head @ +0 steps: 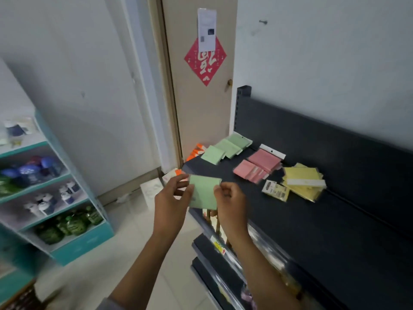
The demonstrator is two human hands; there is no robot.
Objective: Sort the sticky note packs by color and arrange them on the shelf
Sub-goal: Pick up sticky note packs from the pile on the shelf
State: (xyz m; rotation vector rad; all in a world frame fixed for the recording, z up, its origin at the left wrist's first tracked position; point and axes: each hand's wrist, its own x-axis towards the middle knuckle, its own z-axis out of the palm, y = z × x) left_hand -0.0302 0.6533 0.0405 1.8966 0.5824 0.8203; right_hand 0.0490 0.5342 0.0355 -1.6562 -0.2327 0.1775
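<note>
While both hands, left (pixel 172 195) and right (pixel 230 198), pinch a green pack (pixel 204 192) just before the shelf (pixel 312 220) edge, a loose grip could drop it floorward, short of the green pile (pixel 228 146).

The red diamond paper (pixel 205 61) stuck on the door (pixel 196 108) bears one large white Chinese character, 福, hung upside down. The white sheet (pixel 207 30) taped above it carries print and small codes too blurred to read.
</note>
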